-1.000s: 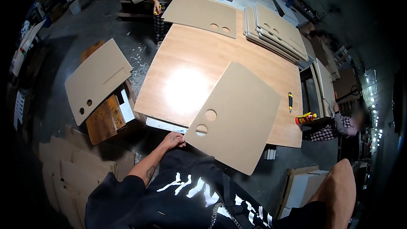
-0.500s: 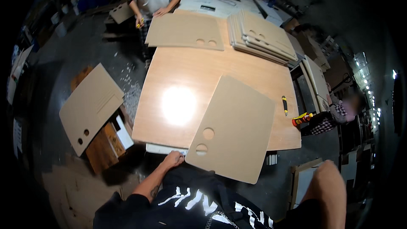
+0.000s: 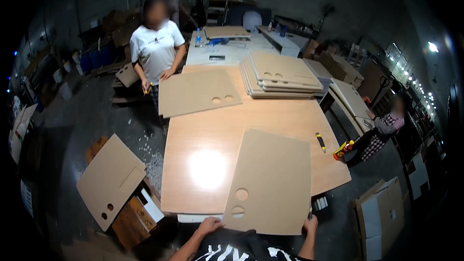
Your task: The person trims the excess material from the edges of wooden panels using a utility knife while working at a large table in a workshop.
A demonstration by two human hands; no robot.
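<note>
A tan fibreboard panel (image 3: 273, 179) with two round holes lies on the light wood-topped table (image 3: 203, 125), its near edge reaching over the table's front edge. My left hand (image 3: 211, 224) is closed at the panel's near left corner, fingertips against its edge. At the near right side, my right hand (image 3: 311, 224) is closed round a slim dark tool (image 3: 310, 213) held upright along the panel's edge; its exact kind is too small to tell. Further right on the tabletop lies a yellow and black utility knife (image 3: 320, 142). Beside it stands a red and yellow bottle (image 3: 343, 150).
Across the table a person (image 3: 157, 50) in white rests one hand on another holed panel (image 3: 198, 93) and holds a yellow tool. A panel stack (image 3: 280, 75) stands at the far right. Another person (image 3: 386, 128) works beyond the right edge. One panel (image 3: 111, 179) leans at left.
My right hand has come from out at the right to the panel's right edge, with the slim tool. My left hand stays at the near corner. The view has tilted up.
</note>
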